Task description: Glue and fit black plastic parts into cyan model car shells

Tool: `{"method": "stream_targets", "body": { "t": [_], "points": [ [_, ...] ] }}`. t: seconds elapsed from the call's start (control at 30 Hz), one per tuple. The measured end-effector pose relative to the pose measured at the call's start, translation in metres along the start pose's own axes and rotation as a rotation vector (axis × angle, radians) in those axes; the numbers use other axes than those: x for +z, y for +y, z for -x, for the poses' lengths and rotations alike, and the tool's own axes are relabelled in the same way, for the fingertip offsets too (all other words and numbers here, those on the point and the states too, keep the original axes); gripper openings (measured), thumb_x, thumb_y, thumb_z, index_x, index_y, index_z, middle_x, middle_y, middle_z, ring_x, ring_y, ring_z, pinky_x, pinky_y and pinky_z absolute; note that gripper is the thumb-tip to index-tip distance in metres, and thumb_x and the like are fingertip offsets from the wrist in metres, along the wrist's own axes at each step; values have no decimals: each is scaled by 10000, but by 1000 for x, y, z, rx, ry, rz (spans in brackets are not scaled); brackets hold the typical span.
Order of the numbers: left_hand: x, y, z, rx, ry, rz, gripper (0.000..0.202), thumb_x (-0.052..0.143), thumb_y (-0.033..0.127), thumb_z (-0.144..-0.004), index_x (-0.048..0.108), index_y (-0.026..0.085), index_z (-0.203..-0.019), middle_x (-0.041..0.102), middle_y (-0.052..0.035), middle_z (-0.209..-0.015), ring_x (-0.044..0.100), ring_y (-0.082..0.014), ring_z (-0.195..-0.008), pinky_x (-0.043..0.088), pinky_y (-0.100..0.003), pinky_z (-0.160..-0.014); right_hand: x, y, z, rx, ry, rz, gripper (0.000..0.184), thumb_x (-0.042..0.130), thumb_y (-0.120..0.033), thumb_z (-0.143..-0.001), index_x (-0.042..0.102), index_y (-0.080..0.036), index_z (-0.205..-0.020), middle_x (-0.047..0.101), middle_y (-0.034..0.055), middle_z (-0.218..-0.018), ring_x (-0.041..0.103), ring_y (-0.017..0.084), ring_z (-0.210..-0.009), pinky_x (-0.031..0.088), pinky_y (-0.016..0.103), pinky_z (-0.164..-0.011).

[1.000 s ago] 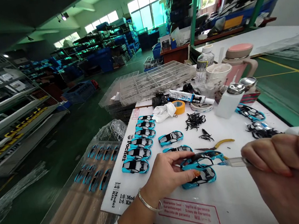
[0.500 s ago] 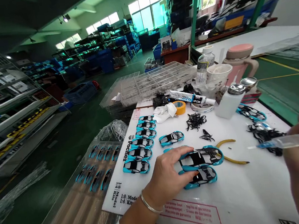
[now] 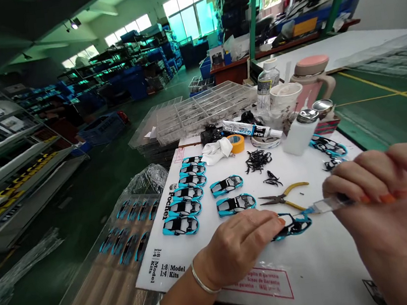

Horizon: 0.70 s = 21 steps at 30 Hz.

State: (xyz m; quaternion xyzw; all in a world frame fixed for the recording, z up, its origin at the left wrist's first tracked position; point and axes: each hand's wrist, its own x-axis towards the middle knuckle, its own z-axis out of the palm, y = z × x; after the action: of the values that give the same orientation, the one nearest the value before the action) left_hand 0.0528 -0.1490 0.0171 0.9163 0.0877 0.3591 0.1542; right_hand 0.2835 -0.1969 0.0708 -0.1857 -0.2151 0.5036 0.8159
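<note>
My left hand (image 3: 240,247) lies over a blue toy car body (image 3: 294,224) on the white board (image 3: 316,267), its fingers curled down and pressing the car in place. My right hand (image 3: 392,217) is closed round a clear syringe-like applicator (image 3: 326,205), whose blue tip touches the rear of that car. Two more blue car bodies (image 3: 226,185) lie just beyond my left hand. A column of several finished blue cars (image 3: 184,195) runs along the board's left side.
Yellow-handled pliers (image 3: 287,195) lie beside the car. Small black parts (image 3: 257,159) are heaped behind. A white squeeze bottle (image 3: 298,132), tape roll (image 3: 237,143), glue tube (image 3: 247,129), cup, pink jug and clear compartment trays (image 3: 205,107) stand at the back. A tray of cars (image 3: 131,227) sits left.
My right hand has come back in from the right, bringing the applicator tip down onto the car. My left hand has shifted over the car, covering most of it.
</note>
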Motion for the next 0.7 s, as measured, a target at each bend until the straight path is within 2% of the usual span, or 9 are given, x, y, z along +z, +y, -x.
{"method": "stream_targets", "body": {
  "t": [0.1,0.27,0.47,0.7],
  "points": [
    [0,-1,1,24,16,8,563,532,-13,-865,408,149,-1390,594,-146,-1260,547,-195,-1244,491,-359,-1066,1,6,0,44,-96,-9,359,691,-342,-763,395,-197,-623,251,-58,-447,242,94,-383,230,270,-383],
    [4,-3,3,48,41,-14,572,541,-1,-870,392,163,-1397,591,-138,-1258,552,-199,-1239,510,-368,-1047,12,11,3,13,-46,21,303,694,-278,-743,410,-197,-674,212,-71,-451,191,81,-379,210,262,-379],
    [10,-5,4,120,165,-31,558,602,-17,-835,435,126,-1348,607,-135,-1211,589,-200,-1177,552,-372,-1001,15,11,4,24,-54,42,284,695,-279,-701,423,-198,-693,192,-69,-448,191,84,-385,200,269,-384],
    [9,-6,3,127,158,-29,540,616,-43,-813,457,100,-1310,603,-138,-1210,589,-201,-1173,551,-373,-1008,17,13,4,36,-78,4,330,713,-245,-704,388,-188,-696,173,-71,-458,158,77,-395,153,267,-388]
  ]
}}
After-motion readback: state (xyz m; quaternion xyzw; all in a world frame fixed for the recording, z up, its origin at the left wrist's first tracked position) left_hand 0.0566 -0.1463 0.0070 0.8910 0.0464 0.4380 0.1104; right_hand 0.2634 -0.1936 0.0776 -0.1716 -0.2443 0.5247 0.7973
